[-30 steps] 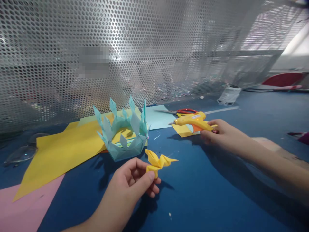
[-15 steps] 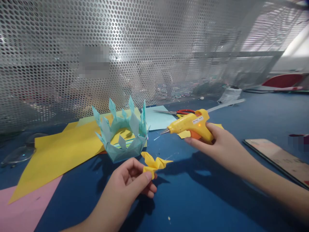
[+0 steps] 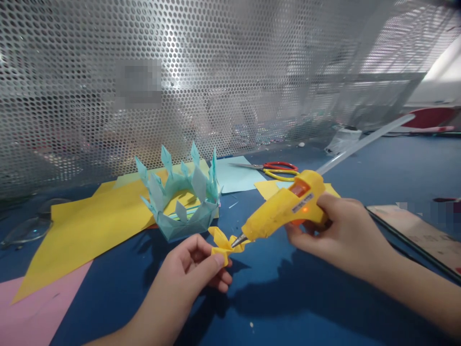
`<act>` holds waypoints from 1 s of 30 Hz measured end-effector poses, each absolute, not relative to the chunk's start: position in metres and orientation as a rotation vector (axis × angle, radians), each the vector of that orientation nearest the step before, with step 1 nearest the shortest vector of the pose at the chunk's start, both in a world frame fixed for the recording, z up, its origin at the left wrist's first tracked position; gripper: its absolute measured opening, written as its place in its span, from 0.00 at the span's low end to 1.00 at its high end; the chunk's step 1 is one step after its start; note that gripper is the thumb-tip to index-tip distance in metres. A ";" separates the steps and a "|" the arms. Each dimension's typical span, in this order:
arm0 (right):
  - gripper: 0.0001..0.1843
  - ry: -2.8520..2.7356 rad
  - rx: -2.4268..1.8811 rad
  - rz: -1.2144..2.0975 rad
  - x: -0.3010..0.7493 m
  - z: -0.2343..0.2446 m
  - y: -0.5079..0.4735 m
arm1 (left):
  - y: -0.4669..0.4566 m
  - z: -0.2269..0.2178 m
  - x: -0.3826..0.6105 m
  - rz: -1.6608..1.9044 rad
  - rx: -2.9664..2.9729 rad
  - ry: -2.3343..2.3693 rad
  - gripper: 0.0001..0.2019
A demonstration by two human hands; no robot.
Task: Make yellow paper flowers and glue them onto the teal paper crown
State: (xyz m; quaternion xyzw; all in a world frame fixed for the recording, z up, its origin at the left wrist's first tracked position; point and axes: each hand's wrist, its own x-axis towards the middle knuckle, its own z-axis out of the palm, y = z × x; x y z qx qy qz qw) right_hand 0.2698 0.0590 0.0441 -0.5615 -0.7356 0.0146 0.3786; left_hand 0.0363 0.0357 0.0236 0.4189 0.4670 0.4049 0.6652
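Note:
Between thumb and fingers, my left hand [image 3: 196, 269] pinches a small folded yellow paper piece [image 3: 220, 241] with pointed petals. My right hand [image 3: 334, 223] is wrapped round the handle of a yellow glue gun [image 3: 277, 211], its orange light lit. The metal nozzle is tilted down to the left, at the middle of the paper piece. A clear glue stick [image 3: 367, 142] juts out of the gun's back, up to the right. Just beyond my left hand stands a light blue folded paper crown [image 3: 187, 223] with upright points.
Sheets of yellow [image 3: 93, 223], pink [image 3: 46, 302] and pale blue paper [image 3: 237, 182] lie on the blue table [image 3: 281, 307]. Red-and-yellow-handled scissors [image 3: 281, 170] rest behind the gun. A phone [image 3: 414, 230] is at right, glasses [image 3: 32, 230] at left. A perforated metal screen [image 3: 216, 72] stands behind.
My right hand has lowered the glue gun to the left and tilted it, bringing its nozzle to the yellow paper piece. The glue stick now points higher. My left hand has barely moved.

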 end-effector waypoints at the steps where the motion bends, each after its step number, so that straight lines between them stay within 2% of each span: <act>1: 0.12 -1.888 -1.428 0.024 0.270 0.044 0.058 | 0.035 0.025 0.037 0.916 0.945 1.057 0.15; 26: 0.09 -1.992 -1.421 -0.122 0.269 0.044 0.055 | 0.034 0.026 0.036 0.919 0.964 1.057 0.12; 30: 0.11 -1.999 -1.424 -0.134 0.269 0.044 0.055 | 0.034 0.025 0.036 0.913 0.964 1.061 0.11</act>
